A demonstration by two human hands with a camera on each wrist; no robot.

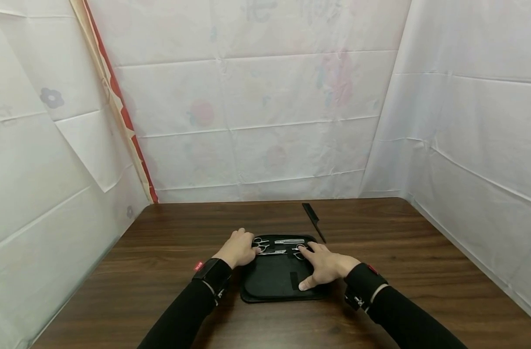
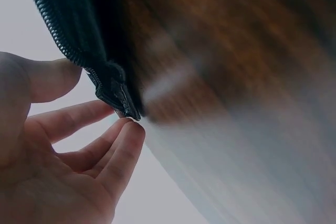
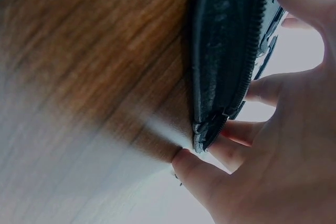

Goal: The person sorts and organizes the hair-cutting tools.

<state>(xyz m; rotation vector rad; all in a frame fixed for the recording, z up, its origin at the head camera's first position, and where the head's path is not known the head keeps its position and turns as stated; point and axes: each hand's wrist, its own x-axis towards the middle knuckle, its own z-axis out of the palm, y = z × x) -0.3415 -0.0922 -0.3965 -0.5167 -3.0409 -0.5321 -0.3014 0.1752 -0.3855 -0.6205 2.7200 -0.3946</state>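
A black zippered case (image 1: pixel 271 278) lies unfolded on the table, with silver scissors (image 1: pixel 271 252) and a slim silver tool (image 1: pixel 289 241) in its far part. My left hand (image 1: pixel 236 248) grips the far left corner, the thumb over the zipper edge (image 2: pixel 63 40) and the other fingers around the corner. Spread fingers of my right hand (image 1: pixel 328 265) reach over the right side, near the scissors' finger rings (image 1: pixel 299 254). Its thumb rests low on the case beside a dark strap (image 1: pixel 294 280). In the right wrist view, fingertips lie along the zippered edge (image 3: pixel 254 51).
A black tail comb (image 1: pixel 311 213) lies on the wooden table (image 1: pixel 178 228) beyond the case, its thin handle pointing toward it. White sheeting (image 1: pixel 256 97) hangs behind the table and along both sides.
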